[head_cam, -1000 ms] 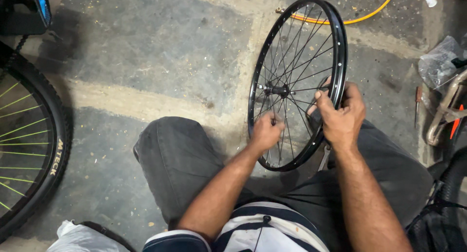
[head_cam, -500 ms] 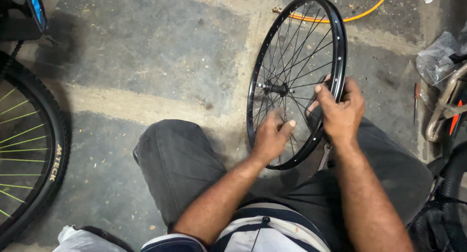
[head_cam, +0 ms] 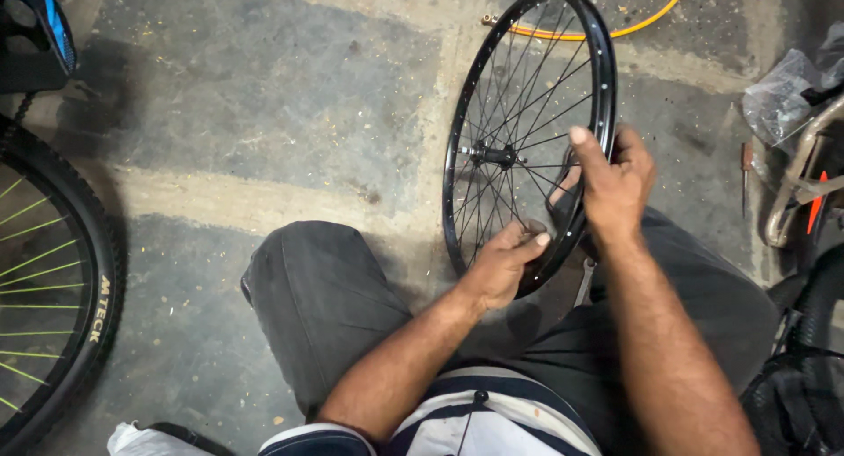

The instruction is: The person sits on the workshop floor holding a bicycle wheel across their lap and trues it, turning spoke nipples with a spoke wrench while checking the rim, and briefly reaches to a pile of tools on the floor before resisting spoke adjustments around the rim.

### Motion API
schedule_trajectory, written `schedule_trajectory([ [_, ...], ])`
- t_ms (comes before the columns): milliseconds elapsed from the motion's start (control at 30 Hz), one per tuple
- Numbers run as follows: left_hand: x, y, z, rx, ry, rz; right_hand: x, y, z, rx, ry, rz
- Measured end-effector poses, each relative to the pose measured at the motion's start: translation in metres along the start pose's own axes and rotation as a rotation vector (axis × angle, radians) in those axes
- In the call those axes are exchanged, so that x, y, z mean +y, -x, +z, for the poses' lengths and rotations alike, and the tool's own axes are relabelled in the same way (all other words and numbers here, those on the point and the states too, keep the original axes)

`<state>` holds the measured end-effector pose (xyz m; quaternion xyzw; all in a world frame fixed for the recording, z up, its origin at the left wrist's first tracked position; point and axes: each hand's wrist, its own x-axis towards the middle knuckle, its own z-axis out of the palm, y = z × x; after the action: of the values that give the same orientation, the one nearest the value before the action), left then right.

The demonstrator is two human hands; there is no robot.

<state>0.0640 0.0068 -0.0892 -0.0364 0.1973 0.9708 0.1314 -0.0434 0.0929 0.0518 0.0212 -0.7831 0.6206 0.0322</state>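
A bare black bicycle wheel rim with thin spokes and a hub stands upright on the concrete floor between my knees. My left hand pinches the spokes near the rim's lower edge. My right hand wraps over the rim's right side, thumb raised, fingers reaching through the spokes. Whether a small tool sits in either hand is hidden. My grey-trousered legs flank the wheel.
A tyred bicycle wheel with yellow-green spokes stands at the left edge. A yellow hose lies behind the rim. At the right are a crumpled plastic bag, a screwdriver and a bike frame part.
My left hand has slid down from the rim's left side to the spokes at the bottom. My right hand shifted slightly higher on the rim, thumb now lifted.
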Motion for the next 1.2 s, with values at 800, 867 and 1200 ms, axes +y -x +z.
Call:
schedule_trajectory([
  [800,0.027,0.009,0.034,0.083,0.079,-0.001,0.068,0.125,-0.072,-0.057,-0.527,0.482],
  [867,0.028,0.01,0.035,0.06,0.088,0.0,0.062,0.127,-0.072,-0.068,-0.569,0.457],
  [1200,0.031,0.01,0.037,0.115,0.081,-0.021,0.018,0.124,-0.06,-0.095,-0.299,0.303],
])
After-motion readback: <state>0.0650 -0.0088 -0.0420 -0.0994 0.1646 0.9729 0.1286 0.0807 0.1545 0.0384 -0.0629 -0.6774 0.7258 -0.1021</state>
